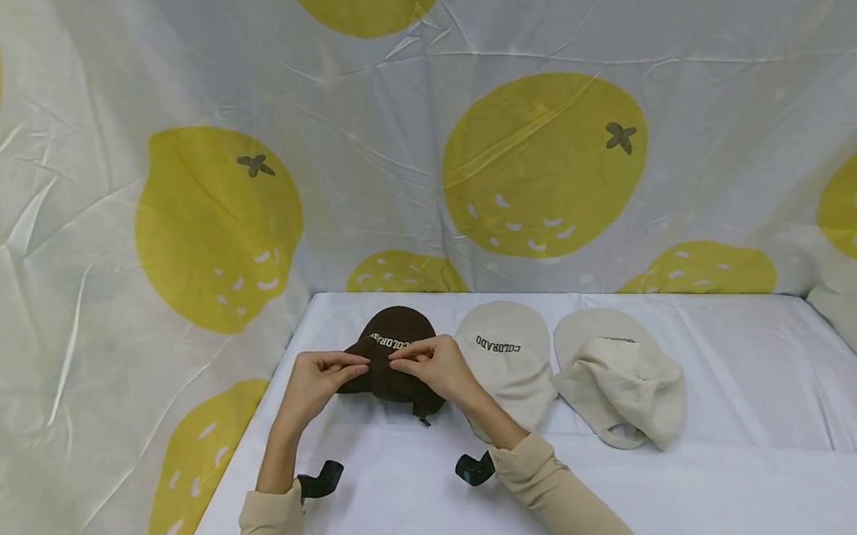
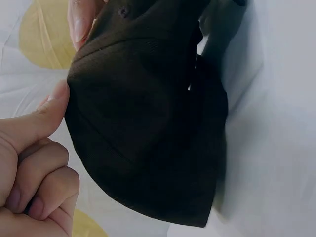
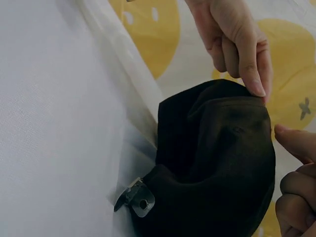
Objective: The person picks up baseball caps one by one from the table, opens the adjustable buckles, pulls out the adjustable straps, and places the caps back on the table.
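A dark brown cap [image 1: 399, 322] with COLORADO lettering is between my two hands at the left of the table. My left hand [image 1: 319, 380] pinches its near upper edge with thumb and fingertips; the other fingers are curled in, as the left wrist view shows. Close beside it, my right hand [image 1: 438, 369] pinches the same edge a little to the right. In the left wrist view the brim hangs down with its curved edge low. A metal strap buckle [image 3: 141, 200] dangles from the cap's rear opening in the right wrist view.
Right of the brown cap lies a beige COLORADO cap [image 1: 503, 357], and beyond it another beige cap [image 1: 627, 386], crumpled. The white-covered table [image 1: 765, 476] meets a lemon-print curtain [image 1: 364, 173] at the back and left. Black wrist devices [image 1: 322, 480] are on both arms.
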Motion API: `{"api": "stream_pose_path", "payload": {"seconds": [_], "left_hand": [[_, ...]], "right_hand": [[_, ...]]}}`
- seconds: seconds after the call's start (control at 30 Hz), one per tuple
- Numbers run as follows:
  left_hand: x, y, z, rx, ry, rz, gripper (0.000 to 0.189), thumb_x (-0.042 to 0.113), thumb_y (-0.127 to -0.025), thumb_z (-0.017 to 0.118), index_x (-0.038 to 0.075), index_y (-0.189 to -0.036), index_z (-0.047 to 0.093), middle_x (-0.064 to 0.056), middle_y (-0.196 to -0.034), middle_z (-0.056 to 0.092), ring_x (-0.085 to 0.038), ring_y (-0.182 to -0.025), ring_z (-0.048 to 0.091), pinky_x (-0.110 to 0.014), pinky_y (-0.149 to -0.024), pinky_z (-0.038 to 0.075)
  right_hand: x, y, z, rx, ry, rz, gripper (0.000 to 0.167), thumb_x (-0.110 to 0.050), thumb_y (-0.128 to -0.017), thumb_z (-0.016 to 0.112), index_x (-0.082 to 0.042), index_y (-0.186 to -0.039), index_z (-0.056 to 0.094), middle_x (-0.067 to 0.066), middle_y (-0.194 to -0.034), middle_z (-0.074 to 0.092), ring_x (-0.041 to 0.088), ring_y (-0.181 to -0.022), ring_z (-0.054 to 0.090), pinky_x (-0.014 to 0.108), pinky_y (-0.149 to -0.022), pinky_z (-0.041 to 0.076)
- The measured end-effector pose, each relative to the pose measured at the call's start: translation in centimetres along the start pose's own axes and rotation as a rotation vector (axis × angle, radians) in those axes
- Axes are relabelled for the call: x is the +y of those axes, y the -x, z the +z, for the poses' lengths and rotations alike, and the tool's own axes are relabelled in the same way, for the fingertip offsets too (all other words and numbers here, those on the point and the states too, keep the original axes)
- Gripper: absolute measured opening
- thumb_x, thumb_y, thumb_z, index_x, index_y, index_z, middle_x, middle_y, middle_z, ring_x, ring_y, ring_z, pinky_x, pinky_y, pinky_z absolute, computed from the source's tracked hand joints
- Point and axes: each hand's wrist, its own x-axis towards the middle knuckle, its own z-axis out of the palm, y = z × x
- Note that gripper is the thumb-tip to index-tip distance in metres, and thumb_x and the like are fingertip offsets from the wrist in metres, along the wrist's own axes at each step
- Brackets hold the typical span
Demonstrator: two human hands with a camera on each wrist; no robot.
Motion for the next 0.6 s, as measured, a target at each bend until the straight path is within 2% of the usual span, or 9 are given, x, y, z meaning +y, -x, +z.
{"api": "stream_pose_path", "payload": {"seconds": [0.07, 0.13, 0.2, 0.3, 0.37, 0.6], "left_hand": [[0.3, 0.0, 0.1, 0.002, 0.001, 0.008, 0.014, 0.016, -0.089, 0.083, 0.006, -0.099, 0.083, -0.013, -0.102, 0.080, -0.002, -0.091, 0.067, -0.016, -0.077, 0.053], [0.8, 0.0, 0.2, 0.000, 0.009, 0.015, 0.015, 0.016, -0.089, 0.083, 0.006, -0.099, 0.083, -0.013, -0.102, 0.080, -0.002, -0.092, 0.068, -0.016, -0.078, 0.053], [1.3, -0.1, 0.5, -0.005, 0.018, 0.022, 0.016, 0.017, -0.089, 0.083, 0.005, -0.099, 0.083, -0.014, -0.102, 0.080, -0.003, -0.093, 0.069, -0.016, -0.080, 0.054], [2.2, -0.3, 1.0, -0.012, 0.032, 0.027, 0.016, 0.016, -0.089, 0.082, 0.003, -0.099, 0.083, -0.014, -0.101, 0.080, -0.004, -0.093, 0.071, -0.017, -0.081, 0.056], [2.7, -0.6, 1.5, -0.013, 0.036, 0.035, 0.015, 0.014, -0.089, 0.083, 0.003, -0.098, 0.083, -0.014, -0.100, 0.080, -0.004, -0.091, 0.071, -0.017, -0.080, 0.056], [4.2, -1.6, 3.8, -0.057, 0.049, 0.097, 0.014, 0.008, -0.087, 0.082, 0.001, -0.099, 0.082, -0.016, -0.098, 0.080, -0.008, -0.091, 0.073, -0.016, -0.083, 0.057]], "right_hand": [[-0.2, 0.2, -0.4, 0.002, -0.004, 0.004, 0.016, -0.015, -0.089, 0.083, -0.005, -0.101, 0.083, 0.003, -0.056, 0.057, 0.001, -0.045, 0.026, 0.017, -0.046, 0.024], [-0.3, 0.3, -0.9, 0.006, -0.012, 0.012, 0.018, -0.015, -0.089, 0.083, -0.004, -0.103, 0.083, 0.003, -0.061, 0.062, 0.001, -0.047, 0.026, 0.017, -0.047, 0.024], [-0.4, 0.5, -1.3, 0.010, -0.020, 0.020, 0.019, -0.016, -0.089, 0.083, -0.004, -0.104, 0.082, 0.002, -0.061, 0.060, 0.002, -0.049, 0.026, 0.018, -0.049, 0.024], [-0.5, 0.8, -2.1, 0.015, -0.033, 0.039, 0.017, -0.017, -0.089, 0.083, -0.007, -0.104, 0.083, -0.009, -0.057, 0.044, 0.005, -0.053, 0.027, 0.018, -0.051, 0.025], [-0.5, 1.0, -2.7, 0.019, -0.028, 0.039, 0.017, -0.017, -0.090, 0.083, -0.008, -0.104, 0.083, -0.010, -0.055, 0.034, 0.005, -0.054, 0.026, 0.019, -0.051, 0.025], [-0.3, 1.6, -5.1, 0.059, 0.025, 0.024, 0.022, -0.019, -0.090, 0.082, -0.005, -0.107, 0.082, -0.009, -0.053, 0.025, 0.005, -0.048, 0.021, 0.020, -0.046, 0.018]]}}
